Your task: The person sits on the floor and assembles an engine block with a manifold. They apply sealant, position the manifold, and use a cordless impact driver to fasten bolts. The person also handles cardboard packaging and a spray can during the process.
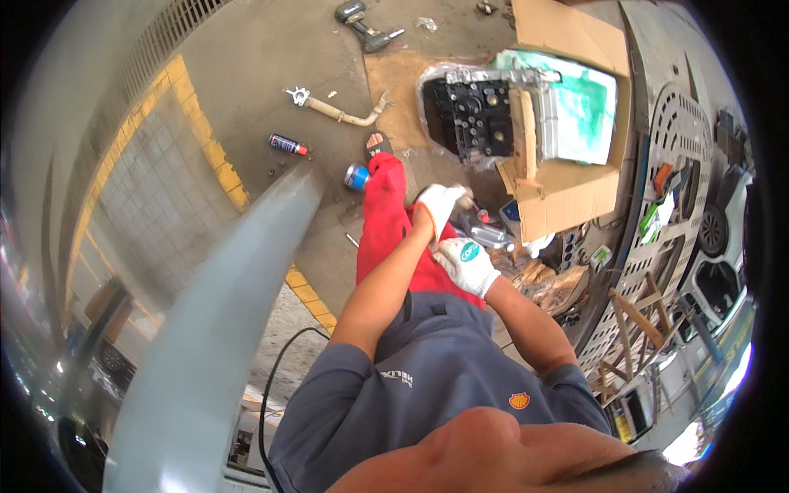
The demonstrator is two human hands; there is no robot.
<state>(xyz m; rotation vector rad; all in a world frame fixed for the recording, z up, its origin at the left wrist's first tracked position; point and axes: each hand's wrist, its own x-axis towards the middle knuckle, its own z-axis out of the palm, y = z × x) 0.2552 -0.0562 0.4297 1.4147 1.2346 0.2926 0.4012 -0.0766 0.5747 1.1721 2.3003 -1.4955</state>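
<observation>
White knitted gloves cover both my hands, over my red-trousered lap. My left hand [441, 205] is bent at the wrist, with the orange-edged cuff of its glove [426, 217] showing; its fingertips are blurred. Just below it, my right hand [467, 264], with a green patch on the glove's back, has its fingers closed at a white strip that looks like the left glove's cuff. Beyond my hands, a black and silver engine [485, 115] lies partly wrapped in clear plastic, against an opened cardboard box [567, 205].
A metal pipe with a flange [341, 111], a spray can [288, 145] and a blue can [357, 177] lie on the floor ahead-left. Further off is a cordless power tool [366, 29]. Clear plastic bottles [489, 234] lie right of my hands; a perforated metal frame [678, 135] stands farther right.
</observation>
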